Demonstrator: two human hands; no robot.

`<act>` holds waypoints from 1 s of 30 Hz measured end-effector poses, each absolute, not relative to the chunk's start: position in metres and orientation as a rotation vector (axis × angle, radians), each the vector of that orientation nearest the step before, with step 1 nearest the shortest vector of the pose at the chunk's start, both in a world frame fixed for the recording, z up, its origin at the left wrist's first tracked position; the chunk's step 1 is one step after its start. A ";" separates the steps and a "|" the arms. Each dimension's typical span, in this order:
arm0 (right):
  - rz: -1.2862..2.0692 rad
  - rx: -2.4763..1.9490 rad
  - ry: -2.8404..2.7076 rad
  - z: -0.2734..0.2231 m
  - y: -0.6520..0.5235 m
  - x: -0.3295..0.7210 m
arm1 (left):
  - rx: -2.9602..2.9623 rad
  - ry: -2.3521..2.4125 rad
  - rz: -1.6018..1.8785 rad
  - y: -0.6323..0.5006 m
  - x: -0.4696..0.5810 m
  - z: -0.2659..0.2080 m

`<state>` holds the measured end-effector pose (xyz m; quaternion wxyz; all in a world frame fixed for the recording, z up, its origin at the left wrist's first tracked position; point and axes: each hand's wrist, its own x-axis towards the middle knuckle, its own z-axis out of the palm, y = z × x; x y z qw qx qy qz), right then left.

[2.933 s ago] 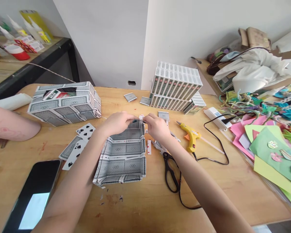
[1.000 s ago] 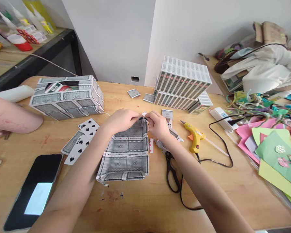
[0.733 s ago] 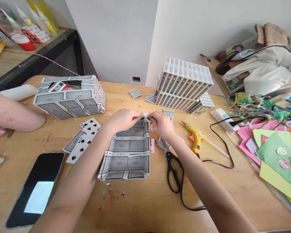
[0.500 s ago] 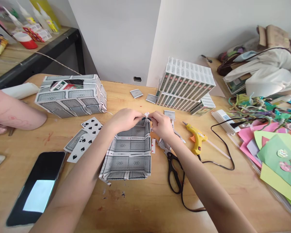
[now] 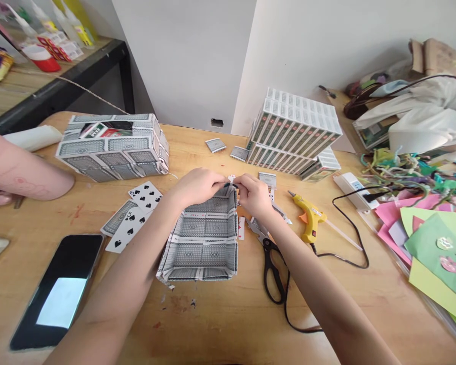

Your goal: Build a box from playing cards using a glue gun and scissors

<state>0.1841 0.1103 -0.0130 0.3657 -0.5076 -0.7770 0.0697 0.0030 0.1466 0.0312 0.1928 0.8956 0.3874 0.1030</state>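
Observation:
In the middle of the table lies an open box made of playing cards (image 5: 201,228), patterned card backs lining its inside. My left hand (image 5: 199,187) reaches over its far left side, fingers pinched at the far right corner. At that same corner my right hand (image 5: 253,192) is closed too, its fingertips almost touching the left ones. Both seem to grip the box's rim there; the exact spot between the fingertips is mostly covered. Right of the box lie black-handled scissors (image 5: 272,274), partly under my right forearm, and a few card pieces (image 5: 240,228).
A finished-looking card box (image 5: 112,147) stands at the back left, near loose playing cards (image 5: 127,230) and a phone (image 5: 57,294). Stacked card packs (image 5: 292,134) stand behind. A yellow glue gun (image 5: 309,218) with its cord, a power strip (image 5: 355,190) and coloured paper (image 5: 437,243) lie right.
The view has shifted very slightly. Both hands stay at the box's far right corner, with only small finger movement.

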 end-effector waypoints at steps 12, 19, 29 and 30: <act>0.238 -1.308 -1.968 -0.014 0.109 0.184 | 2.569 1.154 0.252 0.142 0.004 0.035; 0.266 -1.399 -2.013 -0.012 0.108 0.185 | 2.596 1.167 0.352 0.142 0.009 0.035; 0.263 -1.441 -1.974 -0.010 0.111 0.180 | 2.628 1.103 0.378 0.141 0.012 0.034; 0.263 -1.436 -1.974 -0.010 0.112 0.180 | 2.623 1.099 0.375 0.142 0.012 0.034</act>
